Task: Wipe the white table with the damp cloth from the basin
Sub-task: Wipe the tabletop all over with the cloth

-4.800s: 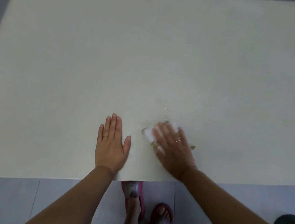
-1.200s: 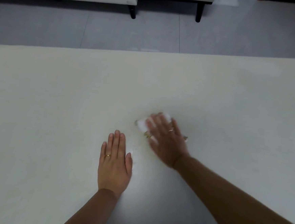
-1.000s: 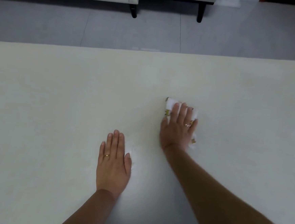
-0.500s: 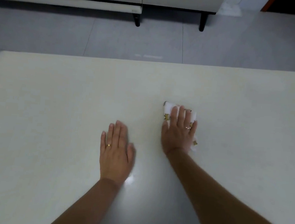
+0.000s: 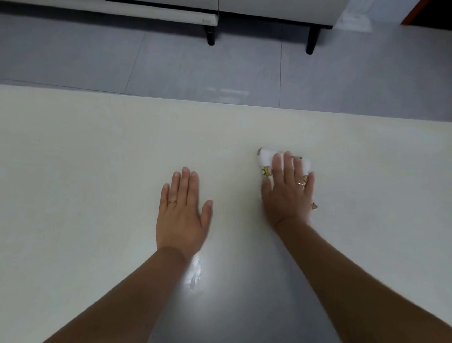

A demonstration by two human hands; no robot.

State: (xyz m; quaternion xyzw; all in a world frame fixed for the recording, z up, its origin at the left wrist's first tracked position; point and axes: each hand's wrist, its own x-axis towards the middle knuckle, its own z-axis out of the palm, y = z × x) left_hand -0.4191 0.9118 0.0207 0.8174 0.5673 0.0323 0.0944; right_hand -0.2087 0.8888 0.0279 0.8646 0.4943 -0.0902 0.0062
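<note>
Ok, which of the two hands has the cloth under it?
The right hand, pressing flat on the white cloth; the left hand rests flat on the table, apart from it.

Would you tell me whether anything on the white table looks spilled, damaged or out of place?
Nothing looks damaged or misplaced. The only oddity is a small glistening patch on the white table beside the wrist of the left hand, probably moisture from wiping. The right hand presses the folded white cloth with yellow print flat.
</note>
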